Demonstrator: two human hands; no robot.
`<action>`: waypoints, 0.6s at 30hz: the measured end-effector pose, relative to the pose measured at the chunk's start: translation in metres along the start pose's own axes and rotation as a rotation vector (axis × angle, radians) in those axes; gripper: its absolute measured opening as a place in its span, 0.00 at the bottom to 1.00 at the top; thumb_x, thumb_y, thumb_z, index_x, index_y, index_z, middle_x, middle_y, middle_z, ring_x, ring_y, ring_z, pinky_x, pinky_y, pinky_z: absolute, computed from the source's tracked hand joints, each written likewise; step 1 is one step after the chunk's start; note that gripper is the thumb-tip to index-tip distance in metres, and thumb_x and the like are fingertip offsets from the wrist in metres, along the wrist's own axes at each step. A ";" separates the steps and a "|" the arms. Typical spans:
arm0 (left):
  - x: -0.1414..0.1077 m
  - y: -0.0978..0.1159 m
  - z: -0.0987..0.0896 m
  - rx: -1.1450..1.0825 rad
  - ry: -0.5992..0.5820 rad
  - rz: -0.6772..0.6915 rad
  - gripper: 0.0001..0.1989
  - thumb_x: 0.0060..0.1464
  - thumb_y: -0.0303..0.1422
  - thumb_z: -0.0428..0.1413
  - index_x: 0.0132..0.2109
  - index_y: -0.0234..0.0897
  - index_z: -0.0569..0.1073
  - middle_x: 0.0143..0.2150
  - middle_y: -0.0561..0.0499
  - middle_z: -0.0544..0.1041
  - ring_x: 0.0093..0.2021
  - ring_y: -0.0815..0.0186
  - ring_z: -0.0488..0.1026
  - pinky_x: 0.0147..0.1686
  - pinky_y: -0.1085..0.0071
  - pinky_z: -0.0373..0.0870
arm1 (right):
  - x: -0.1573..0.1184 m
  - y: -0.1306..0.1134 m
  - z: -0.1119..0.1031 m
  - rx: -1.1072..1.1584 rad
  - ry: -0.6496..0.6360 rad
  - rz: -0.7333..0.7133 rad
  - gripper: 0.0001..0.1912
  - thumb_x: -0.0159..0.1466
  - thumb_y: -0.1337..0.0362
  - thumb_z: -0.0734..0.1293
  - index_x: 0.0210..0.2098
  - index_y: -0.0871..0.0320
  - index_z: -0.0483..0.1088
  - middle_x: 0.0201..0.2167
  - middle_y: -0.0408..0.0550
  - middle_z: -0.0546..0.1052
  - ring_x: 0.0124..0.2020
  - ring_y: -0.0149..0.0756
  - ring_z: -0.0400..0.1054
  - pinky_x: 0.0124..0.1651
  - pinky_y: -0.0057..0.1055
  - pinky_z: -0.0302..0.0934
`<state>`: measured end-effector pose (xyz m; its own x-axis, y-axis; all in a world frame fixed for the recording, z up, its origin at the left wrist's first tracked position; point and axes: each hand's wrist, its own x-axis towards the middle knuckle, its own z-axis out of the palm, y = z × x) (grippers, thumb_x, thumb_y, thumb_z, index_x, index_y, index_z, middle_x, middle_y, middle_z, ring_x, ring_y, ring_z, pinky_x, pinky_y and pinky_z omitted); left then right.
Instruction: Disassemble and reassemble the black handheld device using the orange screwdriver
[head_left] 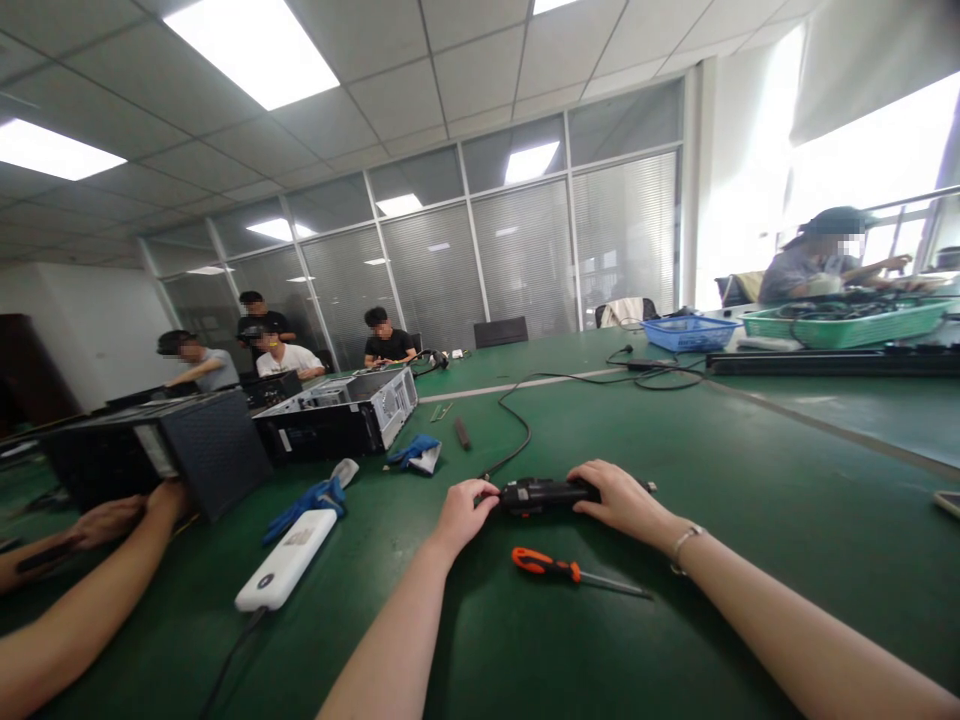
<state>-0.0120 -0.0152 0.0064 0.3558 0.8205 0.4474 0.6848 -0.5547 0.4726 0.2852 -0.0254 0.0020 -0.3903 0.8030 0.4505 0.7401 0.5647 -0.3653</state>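
A black electric screwdriver [541, 494] lies across the green table in front of me, its thin metal tip poking out to the right. My right hand [619, 497] is wrapped over its right part. At the other end, my left hand [466, 512] pinches the end of a black cable [528, 428] against the tool; whether the plug sits fully in the socket is hidden by the fingers. Just below, on the tabletop, rests an orange and black screwdriver [547, 566] with its shaft pointing right. Neither hand touches it.
To the left are a white power strip [289, 560], blue gloves [307, 505], an open computer case [337, 415] and a dark case [217, 440] with a co-worker's arms [97, 610] at it. Blue [690, 333] and green [847, 325] baskets stand far right. Other people sit around the table.
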 end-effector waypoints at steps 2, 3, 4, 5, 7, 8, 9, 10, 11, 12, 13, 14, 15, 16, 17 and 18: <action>0.000 0.000 0.001 -0.007 0.001 0.003 0.07 0.54 0.28 0.56 0.38 0.39 0.78 0.39 0.50 0.81 0.41 0.61 0.76 0.46 0.67 0.70 | 0.000 -0.001 0.000 0.011 0.014 -0.001 0.16 0.56 0.60 0.69 0.44 0.56 0.72 0.41 0.50 0.75 0.44 0.42 0.68 0.52 0.40 0.60; 0.000 -0.001 0.001 -0.011 0.002 0.007 0.06 0.54 0.28 0.56 0.38 0.39 0.78 0.38 0.50 0.81 0.41 0.61 0.76 0.45 0.67 0.70 | 0.000 -0.001 -0.001 0.017 0.016 -0.004 0.16 0.56 0.60 0.69 0.43 0.56 0.72 0.42 0.50 0.75 0.44 0.42 0.68 0.51 0.40 0.60; 0.000 -0.002 0.001 -0.014 0.002 0.014 0.06 0.54 0.28 0.56 0.38 0.39 0.78 0.38 0.50 0.81 0.41 0.61 0.76 0.45 0.67 0.70 | 0.000 -0.001 -0.001 0.023 0.016 -0.005 0.16 0.56 0.59 0.69 0.43 0.56 0.72 0.42 0.50 0.75 0.44 0.42 0.68 0.51 0.40 0.60; 0.000 -0.003 0.002 -0.016 0.003 0.021 0.06 0.55 0.28 0.56 0.38 0.39 0.78 0.38 0.50 0.81 0.41 0.61 0.76 0.45 0.67 0.70 | 0.000 -0.001 -0.001 0.029 0.015 -0.004 0.16 0.56 0.59 0.69 0.43 0.56 0.72 0.42 0.50 0.75 0.44 0.42 0.68 0.51 0.40 0.60; -0.001 -0.005 0.003 -0.017 0.003 0.033 0.06 0.55 0.29 0.55 0.38 0.39 0.77 0.38 0.50 0.80 0.42 0.61 0.76 0.46 0.67 0.70 | 0.000 -0.001 -0.001 0.038 0.015 0.000 0.16 0.56 0.59 0.69 0.43 0.56 0.72 0.42 0.50 0.75 0.44 0.42 0.68 0.51 0.40 0.60; -0.001 -0.006 0.003 -0.018 0.004 0.035 0.06 0.56 0.29 0.55 0.38 0.39 0.77 0.38 0.50 0.80 0.42 0.61 0.76 0.46 0.67 0.69 | 0.000 0.000 -0.001 0.040 0.016 0.002 0.16 0.56 0.59 0.69 0.43 0.56 0.72 0.42 0.50 0.75 0.44 0.42 0.68 0.51 0.40 0.60; -0.001 -0.006 0.004 -0.019 0.006 0.036 0.07 0.56 0.29 0.54 0.38 0.39 0.77 0.39 0.50 0.80 0.42 0.61 0.76 0.46 0.67 0.69 | 0.000 0.000 0.000 0.040 0.018 0.003 0.16 0.56 0.59 0.69 0.43 0.56 0.72 0.42 0.50 0.75 0.44 0.42 0.68 0.51 0.39 0.60; -0.001 -0.007 0.004 -0.020 0.007 0.037 0.07 0.56 0.29 0.54 0.38 0.39 0.77 0.39 0.50 0.80 0.42 0.61 0.76 0.46 0.67 0.69 | 0.000 0.000 0.000 0.040 0.021 0.006 0.16 0.56 0.59 0.69 0.43 0.56 0.72 0.42 0.50 0.75 0.44 0.42 0.68 0.51 0.39 0.60; -0.001 -0.007 0.004 -0.021 0.008 0.038 0.06 0.56 0.29 0.54 0.38 0.39 0.76 0.39 0.50 0.80 0.42 0.61 0.75 0.46 0.67 0.69 | 0.000 0.001 0.000 0.040 0.024 0.011 0.16 0.56 0.59 0.69 0.43 0.56 0.72 0.42 0.50 0.75 0.44 0.42 0.68 0.50 0.39 0.60; -0.002 -0.008 0.005 -0.023 0.009 0.042 0.06 0.57 0.29 0.54 0.38 0.39 0.76 0.39 0.50 0.79 0.42 0.61 0.75 0.46 0.67 0.69 | 0.001 0.001 0.001 0.042 0.025 0.017 0.16 0.56 0.59 0.69 0.43 0.56 0.73 0.42 0.49 0.75 0.44 0.42 0.68 0.50 0.39 0.60; -0.002 -0.008 0.005 -0.024 0.013 0.047 0.06 0.57 0.29 0.54 0.38 0.38 0.76 0.39 0.49 0.79 0.42 0.61 0.75 0.46 0.67 0.69 | 0.001 0.002 0.001 0.044 0.024 0.023 0.16 0.56 0.59 0.69 0.43 0.56 0.73 0.42 0.49 0.76 0.44 0.42 0.68 0.50 0.40 0.60; -0.002 -0.008 0.005 -0.025 0.017 0.052 0.06 0.56 0.29 0.54 0.38 0.38 0.76 0.39 0.49 0.79 0.42 0.61 0.75 0.46 0.67 0.69 | 0.001 0.002 0.001 0.047 0.022 0.028 0.16 0.56 0.59 0.69 0.43 0.55 0.73 0.42 0.49 0.76 0.44 0.42 0.68 0.51 0.40 0.60; -0.002 -0.008 0.005 -0.027 0.020 0.055 0.06 0.56 0.29 0.54 0.39 0.38 0.76 0.38 0.50 0.79 0.42 0.61 0.75 0.45 0.68 0.69 | 0.001 0.002 0.001 0.050 0.021 0.032 0.16 0.56 0.58 0.69 0.43 0.55 0.73 0.42 0.49 0.76 0.45 0.43 0.68 0.51 0.40 0.60; -0.002 -0.008 0.005 -0.030 0.021 0.056 0.06 0.56 0.29 0.54 0.38 0.38 0.76 0.38 0.50 0.79 0.41 0.61 0.75 0.45 0.68 0.69 | 0.001 0.003 0.001 0.053 0.018 0.036 0.16 0.56 0.58 0.69 0.43 0.55 0.73 0.42 0.49 0.76 0.45 0.43 0.68 0.51 0.40 0.60; -0.003 -0.008 0.006 -0.034 0.020 0.055 0.06 0.56 0.29 0.54 0.38 0.38 0.76 0.37 0.50 0.79 0.41 0.62 0.75 0.44 0.68 0.69 | 0.001 0.003 0.002 0.056 0.015 0.037 0.16 0.56 0.58 0.69 0.43 0.55 0.73 0.43 0.49 0.76 0.45 0.43 0.68 0.51 0.40 0.60; -0.003 -0.008 0.006 -0.037 0.017 0.053 0.06 0.56 0.29 0.54 0.38 0.38 0.76 0.37 0.50 0.79 0.40 0.62 0.75 0.44 0.68 0.69 | 0.001 0.003 0.002 0.058 0.013 0.037 0.16 0.56 0.58 0.69 0.43 0.55 0.73 0.43 0.50 0.76 0.45 0.43 0.68 0.51 0.40 0.60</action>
<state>-0.0149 -0.0121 -0.0032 0.3799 0.7875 0.4853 0.6411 -0.6023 0.4756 0.2862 -0.0224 0.0000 -0.3557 0.8210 0.4467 0.7208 0.5452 -0.4281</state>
